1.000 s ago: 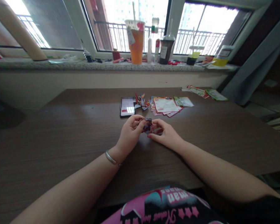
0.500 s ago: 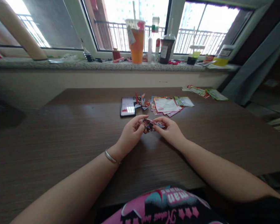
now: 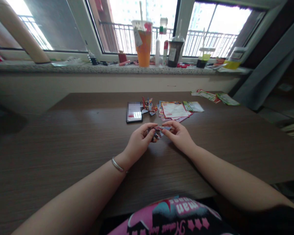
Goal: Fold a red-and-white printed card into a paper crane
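Note:
Between my two hands is a piece of colourful printed paper (image 3: 157,133), folded and creased, just above the table. My left hand (image 3: 140,139) pinches its left side, thumb on the near face and fingers behind. On the right side, the thumb and fingers of my right hand (image 3: 178,134) grip the same paper. Beyond my hands lies a small cluster of folded printed paper (image 3: 149,106). A phone (image 3: 134,112) with a lit screen lies to the left of that cluster. To its right is a stack of printed sheets (image 3: 173,110).
Green-edged paper pieces (image 3: 194,106) lie beside the stack, and more printed strips (image 3: 209,95) are at the table's far right. Along the granite windowsill (image 3: 100,68) stand an orange drink cup (image 3: 143,45), a dark drink cup (image 3: 175,52) and bottles. The brown table (image 3: 63,140) extends around my hands.
The printed paper has turned slightly between my fingers, its lower part now hanging nearer to me. My left hand has shifted a little to the right; both hands keep their grip.

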`<act>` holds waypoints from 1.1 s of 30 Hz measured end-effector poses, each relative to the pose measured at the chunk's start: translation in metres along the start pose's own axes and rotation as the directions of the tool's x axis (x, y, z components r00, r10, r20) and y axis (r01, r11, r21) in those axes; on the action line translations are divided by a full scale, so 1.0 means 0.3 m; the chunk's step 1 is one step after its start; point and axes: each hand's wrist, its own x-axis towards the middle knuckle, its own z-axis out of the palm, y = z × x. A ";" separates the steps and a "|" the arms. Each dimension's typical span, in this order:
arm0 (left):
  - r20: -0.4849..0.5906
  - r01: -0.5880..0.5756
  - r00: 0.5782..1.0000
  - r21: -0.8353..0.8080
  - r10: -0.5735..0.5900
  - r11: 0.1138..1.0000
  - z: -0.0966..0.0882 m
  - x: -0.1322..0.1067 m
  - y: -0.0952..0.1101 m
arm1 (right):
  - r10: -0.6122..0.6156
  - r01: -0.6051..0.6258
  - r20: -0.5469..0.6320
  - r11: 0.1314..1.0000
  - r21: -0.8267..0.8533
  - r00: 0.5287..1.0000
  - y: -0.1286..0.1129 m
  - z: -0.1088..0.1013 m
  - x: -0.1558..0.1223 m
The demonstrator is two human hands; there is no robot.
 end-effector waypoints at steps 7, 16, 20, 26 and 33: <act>0.013 0.014 1.000 0.054 -0.015 0.998 0.004 -0.008 0.001 | 0.058 -0.057 -0.013 0.997 0.043 0.998 0.006 0.004 0.002; 0.016 0.058 0.998 0.088 -0.060 0.994 0.011 -0.014 0.006 | 0.106 -0.105 -0.021 0.993 0.052 0.994 -0.009 0.002 0.009; 0.028 0.046 0.998 0.100 -0.049 0.994 0.006 -0.011 -0.004 | 0.120 -0.119 -0.005 0.992 0.049 0.993 -0.007 -0.001 0.013; 0.054 0.037 0.998 0.096 -0.043 0.995 0.007 -0.011 -0.014 | 0.127 -0.128 0.013 0.991 0.041 0.992 -0.006 0.002 0.012; 0.166 -0.068 0.986 0.313 0.016 0.947 -0.014 -0.005 -0.015 | 0.101 -0.094 0.073 0.991 -0.094 0.992 0.032 -0.021 0.032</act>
